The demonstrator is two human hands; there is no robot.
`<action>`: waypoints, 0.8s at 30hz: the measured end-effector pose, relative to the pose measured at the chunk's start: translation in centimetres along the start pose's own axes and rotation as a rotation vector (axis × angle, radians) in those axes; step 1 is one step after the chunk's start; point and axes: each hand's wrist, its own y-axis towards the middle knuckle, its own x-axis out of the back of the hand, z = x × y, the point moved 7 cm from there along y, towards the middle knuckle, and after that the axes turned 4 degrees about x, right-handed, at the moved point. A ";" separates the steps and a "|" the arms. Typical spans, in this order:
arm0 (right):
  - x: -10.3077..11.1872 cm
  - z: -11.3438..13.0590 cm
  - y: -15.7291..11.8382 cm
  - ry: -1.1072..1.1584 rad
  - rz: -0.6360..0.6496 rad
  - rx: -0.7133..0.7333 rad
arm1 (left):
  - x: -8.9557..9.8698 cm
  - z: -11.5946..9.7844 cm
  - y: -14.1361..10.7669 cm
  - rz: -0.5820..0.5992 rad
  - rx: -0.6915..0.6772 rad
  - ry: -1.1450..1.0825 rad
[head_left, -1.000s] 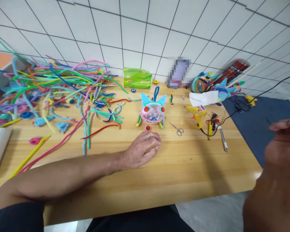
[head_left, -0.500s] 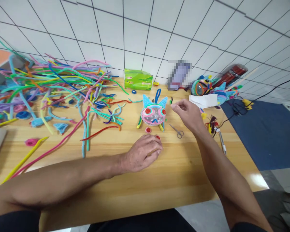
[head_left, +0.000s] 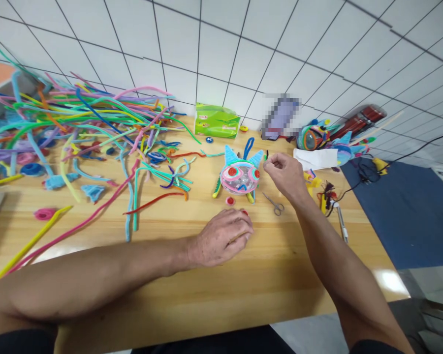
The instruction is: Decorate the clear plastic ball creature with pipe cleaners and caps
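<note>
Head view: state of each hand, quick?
Left hand: fingers curled near a red-and-pink disc; grip cannot be told.
Right hand: fingers bent inward beside the craft figure; grip cannot be told.

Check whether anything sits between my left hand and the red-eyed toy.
Yes: a small red disc lies between your left hand and the toy, close to the toy's near side. Another red piece shows at the hand's far edge, partly hidden.
</note>
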 end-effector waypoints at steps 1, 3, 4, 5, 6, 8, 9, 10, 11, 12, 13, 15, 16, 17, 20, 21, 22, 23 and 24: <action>0.3 -0.3 -0.1 0.032 -0.014 -0.012 | 0.0 0.0 0.0 -0.001 -0.002 -0.003; 0.7 -0.7 -0.1 0.106 -0.023 -0.026 | 0.0 -0.1 0.0 0.000 -0.005 -0.006; 0.9 -0.8 -0.2 0.137 -0.017 -0.023 | 0.0 -0.1 0.0 0.001 -0.004 -0.007; 0.9 -0.8 -0.2 0.159 -0.005 -0.012 | 0.1 -0.1 0.1 0.002 -0.002 -0.008; 0.8 -0.7 -0.1 0.170 0.011 -0.001 | 0.1 -0.1 0.1 0.002 -0.001 -0.010; 0.3 -0.4 0.0 0.157 0.042 0.010 | 0.2 -0.2 0.1 0.002 -0.003 -0.014; 0.0 -0.2 0.1 0.139 0.058 0.008 | 0.2 -0.2 0.2 0.002 -0.005 -0.017; -0.3 0.0 0.2 0.119 0.074 0.005 | 0.2 -0.2 0.2 0.004 -0.006 -0.020; -0.6 0.1 0.3 0.093 0.086 0.000 | 0.2 -0.2 0.2 0.008 -0.004 -0.025; -0.9 0.3 0.3 0.061 0.093 -0.005 | 0.1 -0.2 0.2 0.013 -0.001 -0.031; -1.1 0.4 0.4 0.029 0.096 -0.010 | 0.1 -0.2 0.2 0.019 0.004 -0.037; -1.2 0.5 0.4 -0.019 0.095 -0.015 | 0.1 -0.1 0.2 0.026 0.007 -0.051; -1.2 0.5 0.4 -0.032 0.090 -0.016 | 0.1 -0.1 0.1 0.024 0.005 -0.056; -1.1 0.5 0.4 -0.039 0.085 -0.011 | 0.1 -0.2 0.1 0.022 0.002 -0.058; -0.7 0.3 0.4 -0.034 0.072 0.000 | 0.0 -0.1 0.1 0.021 0.006 -0.052; -0.6 0.2 0.4 -0.025 0.067 -0.002 | 0.0 0.0 0.1 0.024 0.009 -0.050; -0.4 0.1 0.4 -0.011 0.060 -0.005 | -0.1 0.0 0.1 0.027 0.014 -0.050; -0.1 0.0 0.4 0.006 0.052 -0.007 | -0.1 0.1 0.1 0.030 0.016 -0.051; 0.2 -0.2 0.4 0.025 0.042 -0.008 | -0.1 0.1 0.1 0.031 0.017 -0.052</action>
